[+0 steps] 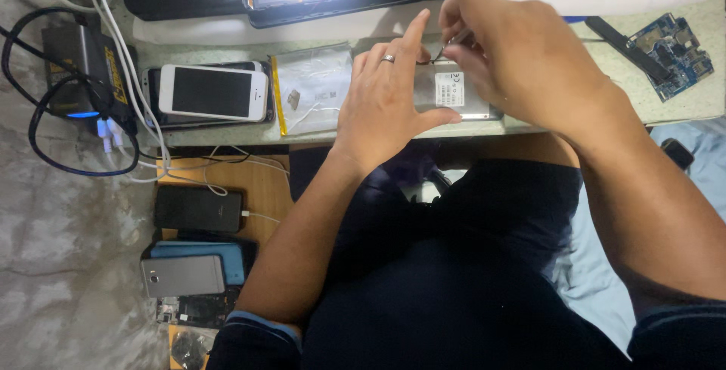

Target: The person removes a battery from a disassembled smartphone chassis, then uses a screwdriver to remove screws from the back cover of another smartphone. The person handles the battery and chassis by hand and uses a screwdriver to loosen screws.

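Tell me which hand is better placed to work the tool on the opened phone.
Right. The right hand already pinches the thin tool above the phone, while the left hand lies on the phone, bracing it with fingers spread.

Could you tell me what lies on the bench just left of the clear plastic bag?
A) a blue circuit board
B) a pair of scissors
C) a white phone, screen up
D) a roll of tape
C: a white phone lies screen up, directly left of the bag, on darker phones.

Silver ring (388, 58), dark sleeves, blue cuffs
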